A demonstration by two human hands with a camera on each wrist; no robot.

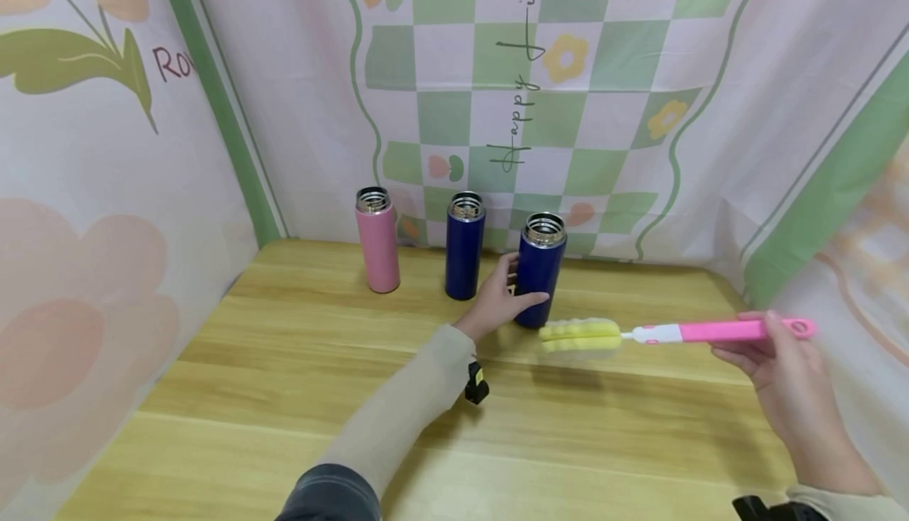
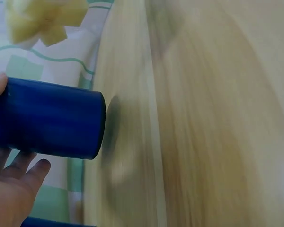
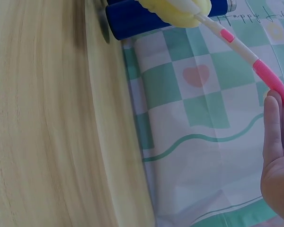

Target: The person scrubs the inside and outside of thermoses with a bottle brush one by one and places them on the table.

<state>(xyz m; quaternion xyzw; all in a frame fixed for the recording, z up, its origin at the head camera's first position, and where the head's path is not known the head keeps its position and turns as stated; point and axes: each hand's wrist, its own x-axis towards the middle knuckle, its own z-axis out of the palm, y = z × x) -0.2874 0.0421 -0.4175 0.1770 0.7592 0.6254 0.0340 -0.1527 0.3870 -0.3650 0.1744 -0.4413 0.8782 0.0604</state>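
My left hand [image 1: 500, 300] grips a dark blue bottle [image 1: 543, 268], thumb across its near side and fingers behind it. This bottle is upright and uncapped, with a steel rim; in the left wrist view its base [image 2: 92, 125] shows close to the tabletop, and I cannot tell if it touches. On the right, my right hand [image 1: 791, 375] holds a bottle brush by its pink handle [image 1: 731, 331]. The brush lies nearly level in the air, its yellow sponge head [image 1: 581, 336] pointing left, in front of the bottle's base. The right wrist view shows the brush's white neck [image 3: 241, 49].
A second blue bottle [image 1: 465, 249] and a pink bottle [image 1: 379, 241] stand uncapped to the left, near the back edge of the wooden table [image 1: 284, 363]. Behind them hangs a checked cloth [image 1: 511, 110].
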